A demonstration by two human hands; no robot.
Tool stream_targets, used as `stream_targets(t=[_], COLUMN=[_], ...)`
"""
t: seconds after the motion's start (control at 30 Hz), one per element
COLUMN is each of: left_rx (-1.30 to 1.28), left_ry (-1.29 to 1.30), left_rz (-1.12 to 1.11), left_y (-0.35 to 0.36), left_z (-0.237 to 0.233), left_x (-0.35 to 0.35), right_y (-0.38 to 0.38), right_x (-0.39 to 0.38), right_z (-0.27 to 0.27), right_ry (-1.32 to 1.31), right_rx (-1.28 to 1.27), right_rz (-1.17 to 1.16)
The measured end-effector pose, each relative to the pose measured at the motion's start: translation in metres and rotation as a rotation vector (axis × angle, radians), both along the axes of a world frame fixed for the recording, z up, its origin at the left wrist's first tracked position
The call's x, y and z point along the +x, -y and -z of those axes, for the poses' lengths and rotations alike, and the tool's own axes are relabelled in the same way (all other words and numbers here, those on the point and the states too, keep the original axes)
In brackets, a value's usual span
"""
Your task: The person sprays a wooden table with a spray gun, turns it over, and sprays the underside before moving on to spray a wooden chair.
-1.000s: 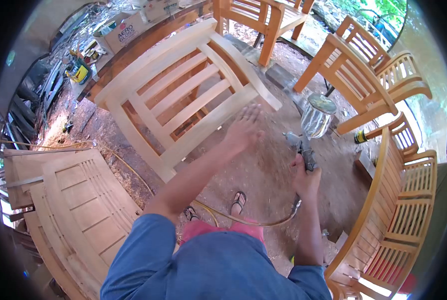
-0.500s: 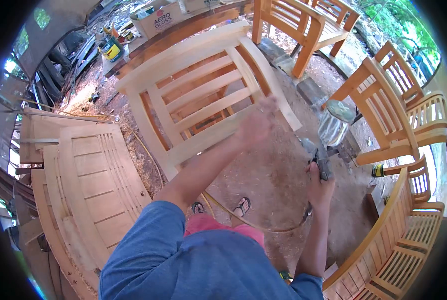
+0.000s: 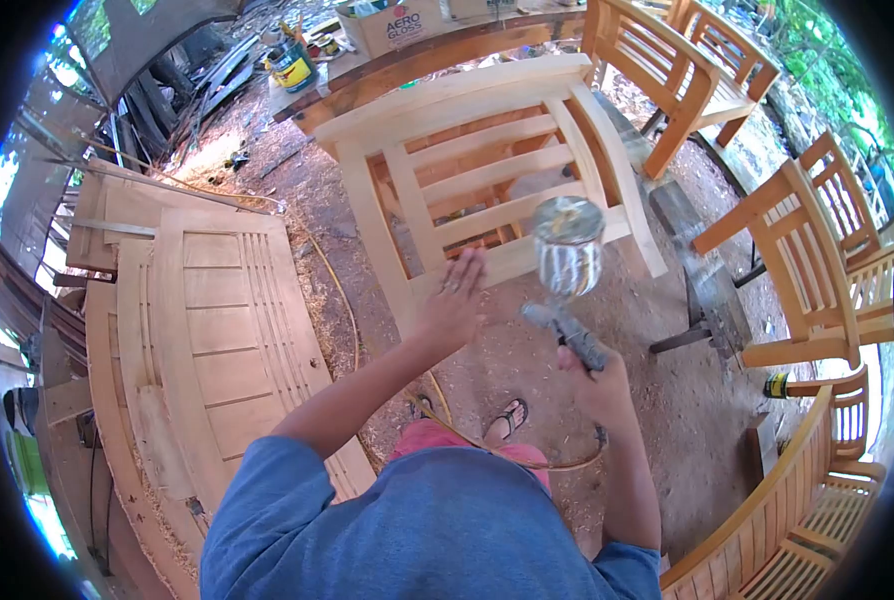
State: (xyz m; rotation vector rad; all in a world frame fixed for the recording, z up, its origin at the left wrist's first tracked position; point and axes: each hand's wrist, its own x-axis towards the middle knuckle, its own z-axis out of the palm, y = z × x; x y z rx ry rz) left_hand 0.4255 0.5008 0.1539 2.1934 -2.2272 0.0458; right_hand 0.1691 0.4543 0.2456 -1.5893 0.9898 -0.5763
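My right hand (image 3: 601, 385) grips a spray gun (image 3: 573, 336) by its handle. A paint-streaked cup (image 3: 569, 247) sits on top of the gun and overlaps the chair's lower right rail in this view. Fingers stretched out, my left hand (image 3: 457, 305) is at the lower left rail of a pale, unfinished wooden chair frame (image 3: 489, 268). It holds nothing. Slats run across the middle of the frame. A yellowish hose (image 3: 565, 464) runs up toward my right hand from the ground.
Carved wooden panels (image 3: 222, 345) lean at the left. Varnished chairs (image 3: 802, 240) and a slatted bench (image 3: 767, 505) line the right side. Behind the frame, a wooden table (image 3: 417, 62) carries a cardboard box (image 3: 392, 28) and a yellow-labelled can (image 3: 292, 70). Shavings litter the ground.
The spray gun has come left and up, now in front of the frame's right side. My left hand has moved left along the lower rail. The view has turned left.
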Motion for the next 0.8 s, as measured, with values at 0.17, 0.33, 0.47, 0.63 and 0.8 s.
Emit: stream_targets(t=[0.17, 0.33, 0.47, 0.63, 0.8], left_rx=[-0.133, -0.302, -0.421, -0.3, -0.4], left_ry=[-0.136, -0.05, -0.067, 0.053, 0.087], left_rz=[-0.259, -0.146, -0.068, 0.212, 0.27], left_y=[-0.04, 0.032, 0.109, 0.196, 0.241], left_z=[-0.002, -0.009, -0.014, -0.009, -0.015], left_x=[0.034, 0.036, 0.022, 0.001, -0.002], right_y=[-0.008, -0.001, 0.017, 0.056, 0.091], right_x=[0.032, 0.053, 0.044, 0.015, 0.009], right_z=[-0.001, -0.004, -0.003, 0.013, 0.015], right_ry=[0.025, 0.001, -0.058, -0.042, -0.028], right_rx=[0.078, 0.034, -0.186, -0.427, -0.436], right_rz=[-0.105, 0.125, 0.23, 0.454, 0.53])
